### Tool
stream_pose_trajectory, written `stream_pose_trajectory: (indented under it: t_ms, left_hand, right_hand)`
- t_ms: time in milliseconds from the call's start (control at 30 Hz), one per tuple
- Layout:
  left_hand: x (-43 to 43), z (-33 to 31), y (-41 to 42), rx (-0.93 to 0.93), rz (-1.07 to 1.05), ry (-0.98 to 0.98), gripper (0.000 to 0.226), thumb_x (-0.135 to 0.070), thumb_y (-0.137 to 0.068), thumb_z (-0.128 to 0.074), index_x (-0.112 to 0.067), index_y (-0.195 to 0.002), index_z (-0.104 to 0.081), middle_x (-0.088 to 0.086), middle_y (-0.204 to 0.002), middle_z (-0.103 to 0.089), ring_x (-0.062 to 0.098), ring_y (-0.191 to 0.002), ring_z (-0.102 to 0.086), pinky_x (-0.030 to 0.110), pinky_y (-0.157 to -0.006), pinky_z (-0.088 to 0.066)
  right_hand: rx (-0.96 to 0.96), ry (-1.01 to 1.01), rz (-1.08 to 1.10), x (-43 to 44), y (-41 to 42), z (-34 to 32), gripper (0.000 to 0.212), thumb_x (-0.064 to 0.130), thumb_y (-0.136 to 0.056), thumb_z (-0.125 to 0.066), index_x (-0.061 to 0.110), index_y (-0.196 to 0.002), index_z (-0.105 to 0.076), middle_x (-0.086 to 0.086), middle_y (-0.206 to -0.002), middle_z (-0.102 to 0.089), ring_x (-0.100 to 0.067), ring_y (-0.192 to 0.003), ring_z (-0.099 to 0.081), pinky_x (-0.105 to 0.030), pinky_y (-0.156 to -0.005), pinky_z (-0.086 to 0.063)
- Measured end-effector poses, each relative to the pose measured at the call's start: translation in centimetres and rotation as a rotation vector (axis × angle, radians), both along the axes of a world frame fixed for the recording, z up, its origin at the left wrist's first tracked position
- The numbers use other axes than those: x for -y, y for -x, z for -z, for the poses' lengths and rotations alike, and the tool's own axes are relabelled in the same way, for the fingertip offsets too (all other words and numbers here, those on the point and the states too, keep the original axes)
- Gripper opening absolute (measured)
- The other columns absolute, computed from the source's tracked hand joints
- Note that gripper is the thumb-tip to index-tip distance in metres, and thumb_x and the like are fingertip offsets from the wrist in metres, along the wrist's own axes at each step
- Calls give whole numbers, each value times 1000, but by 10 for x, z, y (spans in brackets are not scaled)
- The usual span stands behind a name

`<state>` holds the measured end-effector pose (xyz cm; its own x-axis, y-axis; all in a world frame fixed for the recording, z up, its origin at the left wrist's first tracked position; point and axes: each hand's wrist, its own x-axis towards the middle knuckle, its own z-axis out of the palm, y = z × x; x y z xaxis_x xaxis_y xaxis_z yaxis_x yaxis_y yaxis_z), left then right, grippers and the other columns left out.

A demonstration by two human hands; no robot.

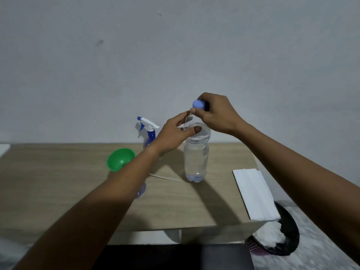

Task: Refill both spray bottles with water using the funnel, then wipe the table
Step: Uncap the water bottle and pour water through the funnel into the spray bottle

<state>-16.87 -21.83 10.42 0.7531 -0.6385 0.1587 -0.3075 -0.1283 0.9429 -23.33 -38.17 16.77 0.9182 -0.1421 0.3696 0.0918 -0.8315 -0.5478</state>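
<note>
Both my forearms reach in from the near edge of the table (58, 191). My left hand (173, 133) wraps the shoulder of the clear water bottle (195, 158), thumb across its front and fingers curled behind. My right hand (216, 114) pinches the blue cap (198, 104) at its top between thumb and fingertips. That bottle stands upright near the table's middle, toward the far edge, holding water. Left of it, my left arm crosses over a spray bottle with a green funnel (120, 159) sitting in its neck; only its base shows. A second spray bottle (149, 131), with its white and blue trigger head, stands at the far edge behind my left hand. White folded paper towels (255, 193) lie along the right edge, overhanging the near right corner above a dark bin (288, 236).
</note>
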Motion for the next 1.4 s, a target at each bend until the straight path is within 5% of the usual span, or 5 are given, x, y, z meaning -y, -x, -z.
stream_pose_trajectory:
  t_ms: [400,633,900,1133,1400]
  left_hand:
    - [-59,15,30,1,-49,-32,66,-41,-78,-83,-30,-139,-60,-4,-132,-67,8,-132,-55,46,-112,-46]
    - [-63,13,37,-79,-60,5,64,-19,-85,-80,-26,-143,-55,-3,-136,-64,6,-132,-54,42,-112,-46]
    - [-65,14,47,-110,-40,2,60,-23,-87,-78,-43,-138,-53,-9,-139,-61,2,-132,-53,38,-115,-43]
    - [-66,16,44,-112,-39,3,55,-28,-86,-79,-54,-129,-55,-14,-137,-62,1,-130,-55,35,-110,-46]
    - [-68,20,40,-88,-3,-22,67,-38,-83,-80,-34,-144,-53,-12,-141,-60,6,-134,-53,43,-116,-41]
  right_hand:
    - [-42,-76,-128,-45,26,15,22,35,-91,-73,14,-94,-68,3,-82,-66,-12,-71,-56,-23,-63,-43]
    - [-41,-184,-192,-39,22,6,24,42,-85,-80,20,-93,-73,6,-92,-74,-9,-76,-66,-27,-72,-54]
    - [-50,-260,-231,-37,27,13,23,33,-83,-84,17,-97,-74,8,-94,-76,-5,-80,-71,-15,-71,-54]
    - [14,-167,-262,-40,28,19,19,28,-92,-76,14,-104,-75,4,-99,-74,-11,-90,-69,-26,-83,-57]
    - [-44,-295,-188,-42,34,19,33,34,-81,-86,19,-106,-70,3,-98,-74,-14,-86,-72,-30,-82,-60]
